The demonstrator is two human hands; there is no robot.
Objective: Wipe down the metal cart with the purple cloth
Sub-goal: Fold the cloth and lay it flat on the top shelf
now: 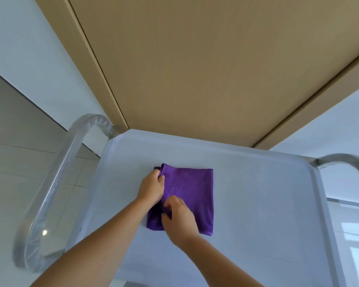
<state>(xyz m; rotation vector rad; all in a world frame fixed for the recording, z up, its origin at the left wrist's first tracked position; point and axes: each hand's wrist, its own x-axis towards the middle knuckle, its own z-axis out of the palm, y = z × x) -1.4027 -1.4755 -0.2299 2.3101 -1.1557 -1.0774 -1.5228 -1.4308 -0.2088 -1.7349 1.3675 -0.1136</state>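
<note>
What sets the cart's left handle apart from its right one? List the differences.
The left handle is wrapped in clear, crinkled plastic film; the right handle looks bare, dull metal. The left handle shows almost its whole loop; the right handle is cut off by the picture's edge. Both are curved metal tubes rising from the ends of the cart top.

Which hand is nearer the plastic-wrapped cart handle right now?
Left. The left hand pinches the purple cloth's left edge, on the side of the wrapped handle. The right hand grips the cloth's near part, farther from it.

Head view, steeply downward, close above cart top [257, 193], wide-angle
</note>
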